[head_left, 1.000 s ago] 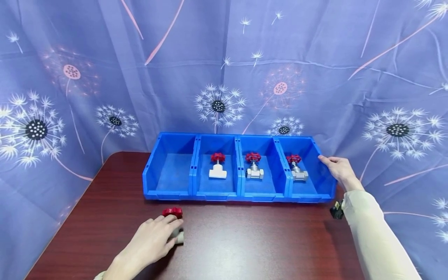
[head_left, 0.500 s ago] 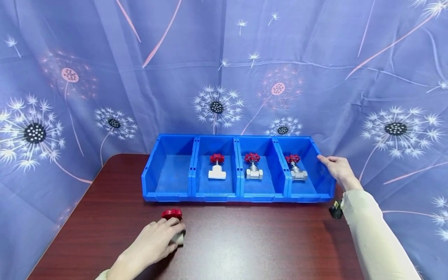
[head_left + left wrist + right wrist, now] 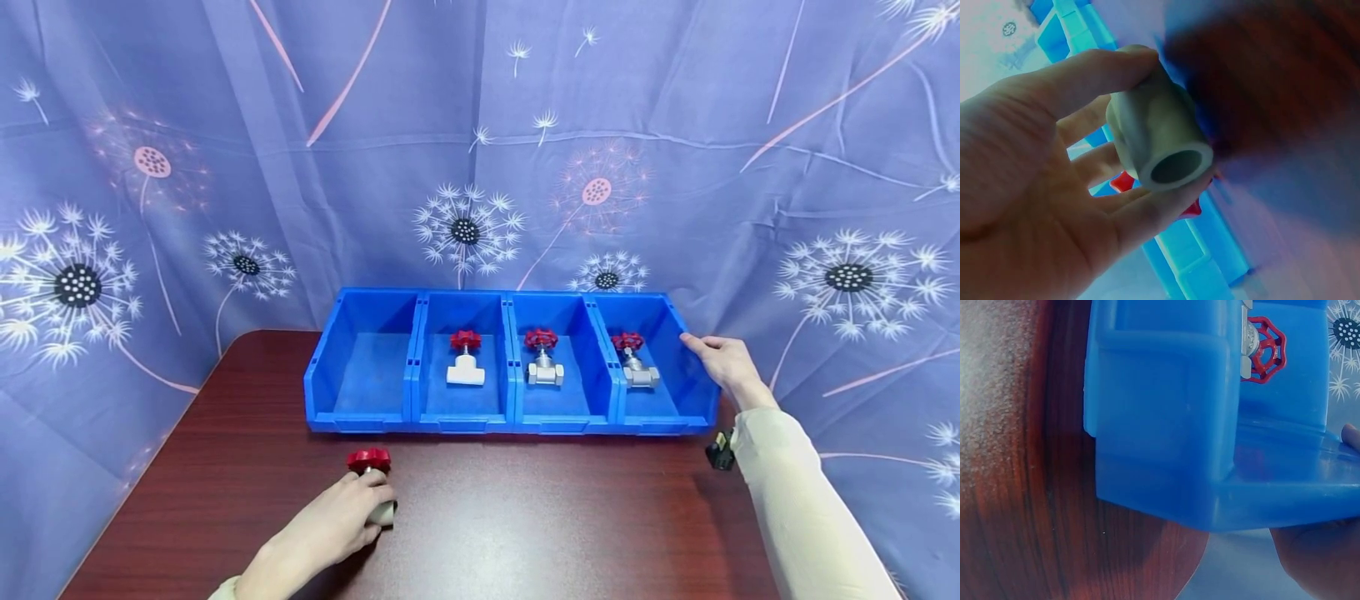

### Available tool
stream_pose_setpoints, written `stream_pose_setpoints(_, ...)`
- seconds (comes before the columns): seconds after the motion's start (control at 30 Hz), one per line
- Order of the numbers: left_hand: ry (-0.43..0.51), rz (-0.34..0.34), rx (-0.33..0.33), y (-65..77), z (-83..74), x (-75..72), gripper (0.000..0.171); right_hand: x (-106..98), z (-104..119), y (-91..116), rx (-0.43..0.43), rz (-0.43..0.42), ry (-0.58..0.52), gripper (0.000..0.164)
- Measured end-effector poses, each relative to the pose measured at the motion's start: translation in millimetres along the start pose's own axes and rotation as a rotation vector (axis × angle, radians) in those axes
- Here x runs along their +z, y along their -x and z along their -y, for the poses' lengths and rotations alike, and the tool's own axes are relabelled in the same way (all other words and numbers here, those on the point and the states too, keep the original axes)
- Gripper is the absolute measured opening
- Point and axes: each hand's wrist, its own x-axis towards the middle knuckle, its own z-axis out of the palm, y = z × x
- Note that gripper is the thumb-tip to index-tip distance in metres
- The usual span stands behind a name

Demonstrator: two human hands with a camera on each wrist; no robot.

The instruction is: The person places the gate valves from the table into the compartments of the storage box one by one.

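Observation:
My left hand (image 3: 330, 525) holds a valve with a red handwheel (image 3: 368, 460) and a pale grey plastic body (image 3: 382, 513), just above or on the table. In the left wrist view, thumb and fingers curl round the body (image 3: 1160, 125), whose open round end faces the camera. Part of this valve is hidden by my fingers. At the far right, my right hand (image 3: 727, 367) grips the side wall of the blue storage bin (image 3: 660, 404). The right wrist view has its thumb (image 3: 1351, 435) at the wall's edge, the other fingers outside.
The row of blue bins has four compartments. A white valve (image 3: 466, 368) lies in the second from the left, a metal valve (image 3: 545, 368) in the third, another metal valve (image 3: 637, 371) in the rightmost. A small black object (image 3: 721, 451) is by the right sleeve. A patterned curtain (image 3: 465, 125) hangs behind.
My left fingers have shifted slightly on the grey valve, and more of its stem shows beneath the red handwheel. The right hand has stayed on the bin wall.

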Motion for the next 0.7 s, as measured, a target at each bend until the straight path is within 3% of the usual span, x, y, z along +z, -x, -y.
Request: stream_pose_setpoints(0.7,-0.021,0.035,-0.034,-1.1,-0.3,-5.8,0.03,-0.5,-0.4,-1.6,-0.005,0.015,0.013,0.079)
